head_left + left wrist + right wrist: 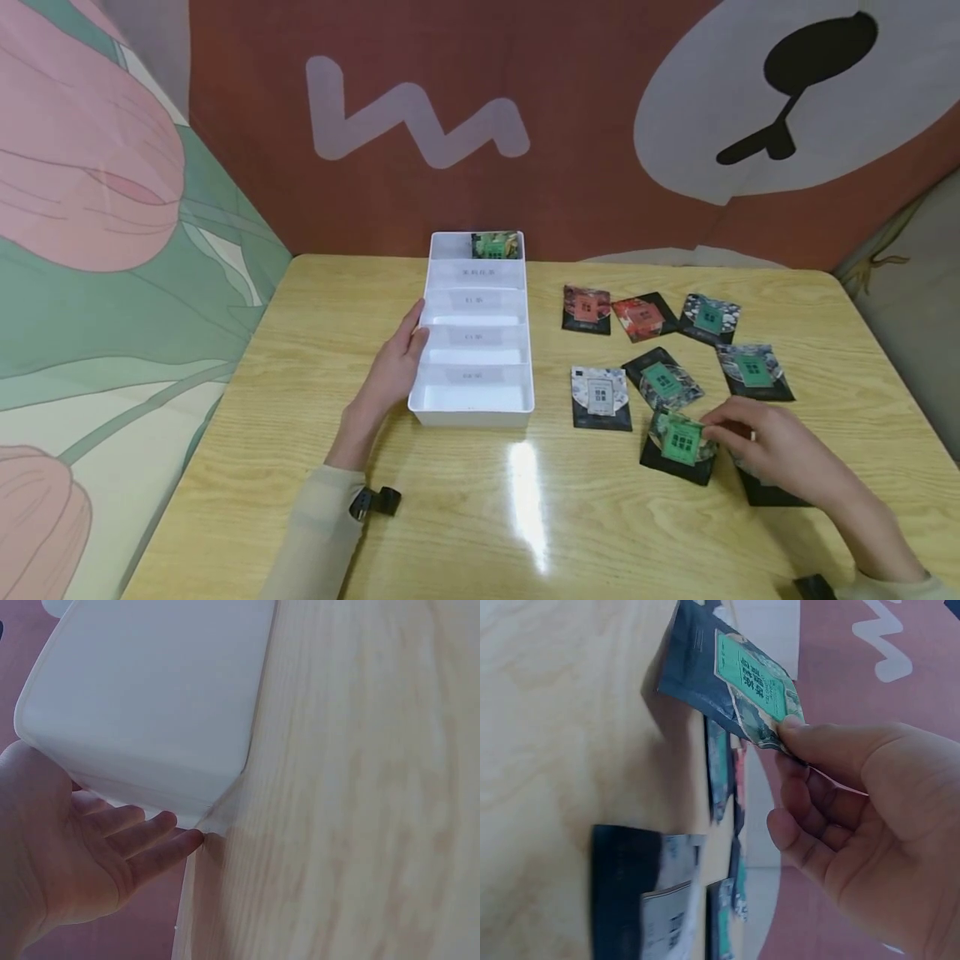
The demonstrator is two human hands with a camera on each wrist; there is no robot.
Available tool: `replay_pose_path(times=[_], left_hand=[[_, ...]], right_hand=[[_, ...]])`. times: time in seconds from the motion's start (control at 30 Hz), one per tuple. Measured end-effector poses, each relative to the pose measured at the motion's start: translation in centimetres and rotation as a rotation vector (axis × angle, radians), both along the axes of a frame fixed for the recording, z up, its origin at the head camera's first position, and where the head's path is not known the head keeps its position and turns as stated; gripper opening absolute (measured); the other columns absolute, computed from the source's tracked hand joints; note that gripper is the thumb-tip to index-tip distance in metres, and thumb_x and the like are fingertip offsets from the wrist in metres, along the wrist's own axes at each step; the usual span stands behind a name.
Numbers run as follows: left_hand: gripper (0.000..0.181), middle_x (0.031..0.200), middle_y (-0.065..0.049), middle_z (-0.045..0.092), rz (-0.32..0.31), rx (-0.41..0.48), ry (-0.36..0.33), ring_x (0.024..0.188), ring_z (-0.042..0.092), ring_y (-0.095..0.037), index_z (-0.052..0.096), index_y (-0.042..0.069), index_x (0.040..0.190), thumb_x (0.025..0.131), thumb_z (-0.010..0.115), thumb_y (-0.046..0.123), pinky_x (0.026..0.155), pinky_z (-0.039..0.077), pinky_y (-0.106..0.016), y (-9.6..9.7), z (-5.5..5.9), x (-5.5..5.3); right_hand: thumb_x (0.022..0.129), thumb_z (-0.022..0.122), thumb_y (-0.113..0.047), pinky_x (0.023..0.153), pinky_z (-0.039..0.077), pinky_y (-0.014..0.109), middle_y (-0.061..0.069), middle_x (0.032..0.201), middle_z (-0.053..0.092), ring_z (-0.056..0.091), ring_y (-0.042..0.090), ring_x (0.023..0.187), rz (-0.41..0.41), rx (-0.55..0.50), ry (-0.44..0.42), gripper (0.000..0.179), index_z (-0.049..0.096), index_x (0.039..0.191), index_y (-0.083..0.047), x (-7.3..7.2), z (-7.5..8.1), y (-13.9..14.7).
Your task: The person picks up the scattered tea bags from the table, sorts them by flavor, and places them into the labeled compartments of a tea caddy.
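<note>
Green packet (678, 447), 1 pc: R hand (776, 450) pinches edge; light grip advisable. White tray (472, 419), 1 pc: L hand (388, 367), fingers loosely straight, touches left side.

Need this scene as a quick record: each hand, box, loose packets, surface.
left_hand: left hand touches the left side of the white box
right_hand: right hand pinches a green-labelled packet by its edge
box: five compartments in a row; one green packet in the farthest
loose_packets: two red-labelled, three teal-labelled, one pale-labelled, one dark packet partly hidden by the right hand
surface: wood-grain table
</note>
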State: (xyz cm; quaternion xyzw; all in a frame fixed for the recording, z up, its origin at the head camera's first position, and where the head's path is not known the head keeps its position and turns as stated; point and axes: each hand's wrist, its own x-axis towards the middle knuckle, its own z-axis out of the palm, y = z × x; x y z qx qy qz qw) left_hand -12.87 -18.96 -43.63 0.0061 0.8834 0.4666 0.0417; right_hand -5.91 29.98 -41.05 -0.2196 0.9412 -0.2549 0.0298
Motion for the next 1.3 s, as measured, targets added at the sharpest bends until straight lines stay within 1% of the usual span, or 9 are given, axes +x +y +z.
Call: replay_pose_path(times=[0.13, 0.23, 0.37, 0.53, 0.67, 0.87, 1.0, 1.17, 1.3], left_hand=[[0.056, 0.163, -0.009, 0.029, 0.003, 0.005, -0.002, 0.145, 0.035, -0.031, 0.017, 0.024, 0.161, 0.109, 0.032, 0.038, 0.121, 0.027, -0.051, 0.0, 0.0, 0.1], [0.056, 0.163, -0.01, 0.029, 0.004, 0.001, 0.001, 0.145, 0.035, -0.031, 0.018, 0.023, 0.161, 0.109, 0.032, 0.037, 0.12, 0.028, -0.051, -0.1, 0.0, 0.1], [0.056, 0.163, -0.009, 0.029, 0.006, -0.001, 0.003, 0.145, 0.035, -0.032, 0.018, 0.024, 0.161, 0.109, 0.032, 0.037, 0.12, 0.027, -0.051, -0.1, 0.0, 0.1], [0.055, 0.163, -0.009, 0.029, 0.007, 0.002, -0.003, 0.145, 0.037, -0.032, 0.017, 0.028, 0.161, 0.109, 0.032, 0.038, 0.12, 0.027, -0.051, -0.1, 0.0, 0.0], [0.054, 0.163, -0.009, 0.03, 0.009, 0.0, -0.009, 0.145, 0.037, -0.031, 0.016, 0.03, 0.16, 0.109, 0.031, 0.039, 0.12, 0.028, -0.051, -0.1, -0.1, -0.1], [0.055, 0.163, -0.008, 0.028, 0.009, 0.004, -0.017, 0.146, 0.034, -0.031, 0.016, 0.03, 0.16, 0.109, 0.031, 0.039, 0.121, 0.026, -0.051, -0.1, -0.2, 0.0], [0.055, 0.163, -0.008, 0.029, 0.007, 0.004, -0.016, 0.146, 0.035, -0.031, 0.016, 0.029, 0.161, 0.109, 0.031, 0.039, 0.121, 0.027, -0.051, -0.1, 0.0, 0.0], [0.055, 0.162, -0.01, 0.029, 0.005, 0.002, -0.004, 0.145, 0.036, -0.033, 0.015, 0.027, 0.161, 0.109, 0.031, 0.038, 0.12, 0.026, -0.052, -0.2, -0.1, 0.0], [0.055, 0.163, -0.009, 0.029, -0.002, 0.003, -0.008, 0.145, 0.037, -0.032, 0.015, 0.029, 0.161, 0.109, 0.031, 0.039, 0.12, 0.027, -0.051, -0.2, -0.1, 0.0]], right_hand=[[0.09, 0.072, -0.008, 0.051, 0.041, 0.019, -0.016, 0.081, 0.062, 0.048, -0.006, 0.064, 0.018, -0.011, 0.104, 0.016, 0.072, 0.094, -0.023, -0.3, 0.5, -0.5], [0.089, 0.073, -0.007, 0.052, 0.042, 0.019, -0.017, 0.082, 0.063, 0.049, -0.008, 0.066, 0.025, -0.002, 0.161, 0.018, 0.072, 0.093, -0.024, -0.6, 1.0, -1.0], [0.088, 0.074, -0.007, 0.054, 0.044, 0.018, -0.017, 0.083, 0.063, 0.051, -0.008, 0.068, 0.035, -0.001, 0.205, 0.019, 0.072, 0.092, -0.025, -1.0, 1.7, -1.8], [0.085, 0.075, -0.004, 0.054, 0.042, 0.015, -0.015, 0.085, 0.064, 0.052, -0.007, 0.07, 0.076, -0.023, 0.253, 0.02, 0.072, 0.093, -0.023, -1.8, 2.9, -2.8], [0.085, 0.076, -0.005, 0.056, 0.043, 0.016, -0.015, 0.084, 0.063, 0.053, -0.007, 0.072, 0.1, -0.007, 0.28, 0.019, 0.072, 0.093, -0.022, -2.6, 3.8, -3.6], [0.085, 0.077, -0.007, 0.057, 0.047, 0.022, -0.014, 0.082, 0.063, 0.055, -0.004, 0.072, 0.111, 0.007, 0.305, 0.016, 0.071, 0.093, -0.02, -4.0, 4.5, -5.0], [0.086, 0.076, -0.01, 0.055, 0.045, 0.022, -0.012, 0.082, 0.063, 0.054, -0.002, 0.069, 0.106, -0.011, 0.31, 0.012, 0.071, 0.092, -0.019, -5.2, 5.0, -6.1], [0.091, 0.073, -0.015, 0.056, 0.045, 0.024, -0.01, 0.082, 0.063, 0.054, 0.001, 0.069, 0.094, -0.028, 0.293, 0.006, 0.071, 0.095, -0.019, -6.9, 5.5, -7.7], [0.091, 0.072, -0.012, 0.057, 0.048, 0.023, -0.006, 0.081, 0.065, 0.056, 0.001, 0.066, 0.144, -0.046, 0.305, 0.005, 0.071, 0.095, -0.016, -8.3, 6.2, -9.0]])
